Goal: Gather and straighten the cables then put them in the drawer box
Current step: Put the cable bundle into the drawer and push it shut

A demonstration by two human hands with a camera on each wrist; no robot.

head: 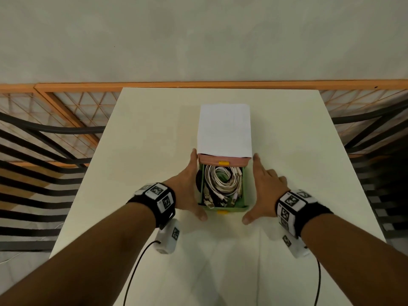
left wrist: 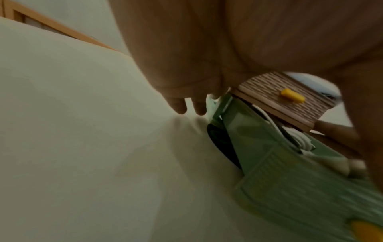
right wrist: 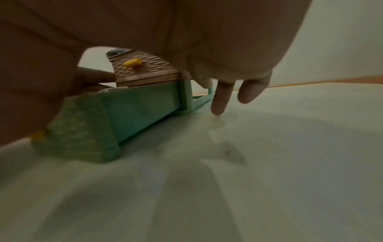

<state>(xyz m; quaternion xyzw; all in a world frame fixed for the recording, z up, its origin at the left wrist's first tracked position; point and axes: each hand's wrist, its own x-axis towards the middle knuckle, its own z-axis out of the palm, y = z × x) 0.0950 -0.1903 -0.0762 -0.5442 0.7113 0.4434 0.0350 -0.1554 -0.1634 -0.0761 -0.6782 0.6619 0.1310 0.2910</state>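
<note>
Cables [head: 223, 182] lie coiled in the pulled-out green drawer [head: 246, 184], its long axis running away toward the box [head: 224, 129]. Left hand [head: 187, 186] and right hand [head: 265, 186] flank it evenly, fingers straight, thumbs near its front.

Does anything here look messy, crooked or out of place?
Nothing much. The green drawer is pulled out of the drawer box, with the coiled cables inside and none trailing on the table. The left hand and right hand flank the drawer, fingers straight.
</note>
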